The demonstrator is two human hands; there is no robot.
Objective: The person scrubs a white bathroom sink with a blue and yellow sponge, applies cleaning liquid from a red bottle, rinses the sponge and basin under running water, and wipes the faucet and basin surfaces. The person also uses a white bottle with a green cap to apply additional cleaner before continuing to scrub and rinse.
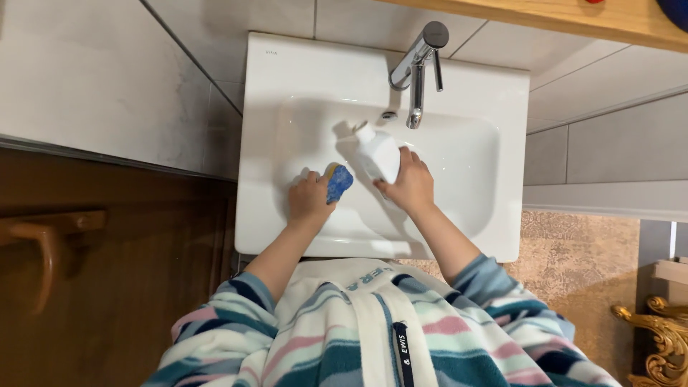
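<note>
Evidently light and smooth, likely slick when wet, the white plastic bottle (378,153) sits tilted over the sink (459,179), right hand (410,185) wrapped around its base, while left hand (309,198) pinches a soft blue-and-yellow sponge (338,183).

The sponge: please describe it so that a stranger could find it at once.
Look into the white sink below the chrome tap. The left hand grips the sponge there, beside a white bottle in the right hand. Only the sponge is blue with a yellow edge.
</note>
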